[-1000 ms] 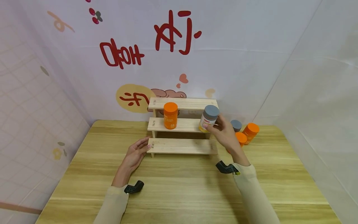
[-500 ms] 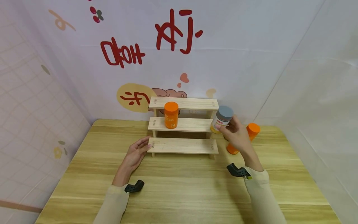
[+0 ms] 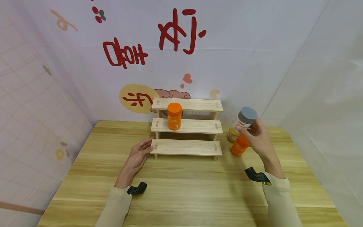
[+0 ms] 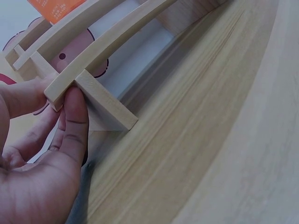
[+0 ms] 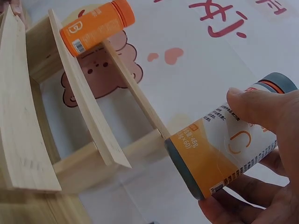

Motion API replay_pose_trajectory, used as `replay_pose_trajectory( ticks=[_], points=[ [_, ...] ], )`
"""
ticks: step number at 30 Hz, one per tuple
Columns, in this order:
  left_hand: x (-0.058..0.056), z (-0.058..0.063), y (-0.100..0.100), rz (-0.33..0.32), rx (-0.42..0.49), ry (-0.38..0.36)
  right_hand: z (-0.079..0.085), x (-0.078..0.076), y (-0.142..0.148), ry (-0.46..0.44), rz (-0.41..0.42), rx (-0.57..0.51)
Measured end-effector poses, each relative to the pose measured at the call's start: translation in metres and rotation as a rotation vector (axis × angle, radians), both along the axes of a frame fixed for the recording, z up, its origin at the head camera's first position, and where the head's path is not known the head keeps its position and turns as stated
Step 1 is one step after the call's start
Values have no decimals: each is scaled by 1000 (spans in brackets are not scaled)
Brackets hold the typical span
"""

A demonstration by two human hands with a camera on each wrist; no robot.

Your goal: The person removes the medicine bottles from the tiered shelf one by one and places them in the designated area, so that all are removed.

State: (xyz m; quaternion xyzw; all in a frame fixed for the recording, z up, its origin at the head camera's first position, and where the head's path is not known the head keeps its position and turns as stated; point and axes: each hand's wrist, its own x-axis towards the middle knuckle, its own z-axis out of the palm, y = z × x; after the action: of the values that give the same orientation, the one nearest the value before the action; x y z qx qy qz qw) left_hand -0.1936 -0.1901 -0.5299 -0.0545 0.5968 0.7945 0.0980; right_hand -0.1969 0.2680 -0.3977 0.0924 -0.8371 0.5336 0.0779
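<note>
My right hand (image 3: 261, 138) grips a supplement bottle (image 3: 243, 122) with a grey lid and white-and-yellow label, held tilted in the air right of the rack. In the right wrist view, thumb and fingers wrap this bottle (image 5: 229, 140). My left hand (image 3: 139, 156) pinches the left end of a three-tier wooden shelf rack (image 3: 185, 147) at its lowest board. The left wrist view shows the thumb above that board (image 4: 107, 49) and a finger beneath. An orange bottle (image 3: 174, 117) stands upright on the middle tier, towards the left.
Right of the rack, an orange bottle (image 3: 239, 148) stands on the wooden table (image 3: 181, 189). Behind it shows the lower part of another yellow-and-white bottle (image 3: 232, 136), mostly covered by the held one. A printed white backdrop (image 3: 241, 63) rises behind the rack.
My right hand has carried the grey-lidded bottle rightward, from in front of the middle tier's right end to beyond the rack. It now covers the farther orange bottle. My left hand stays put.
</note>
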Motion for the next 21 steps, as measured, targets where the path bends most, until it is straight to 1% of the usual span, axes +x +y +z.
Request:
replay_pose_trajectory(
  ticks=[4,10,16,21],
  points=[
    [0,0,0,-1,-2,8,0,4,12,7,-29,22],
    [1,-1,0,-8,-7,4,-4,10,28,-38,-74,44],
    [0,-1,1,-5,-3,13,-10,15,45,-25,-122,88],
    [0,-1,0,-9,-4,16,-18,18,60,-31,-161,116]
  ],
)
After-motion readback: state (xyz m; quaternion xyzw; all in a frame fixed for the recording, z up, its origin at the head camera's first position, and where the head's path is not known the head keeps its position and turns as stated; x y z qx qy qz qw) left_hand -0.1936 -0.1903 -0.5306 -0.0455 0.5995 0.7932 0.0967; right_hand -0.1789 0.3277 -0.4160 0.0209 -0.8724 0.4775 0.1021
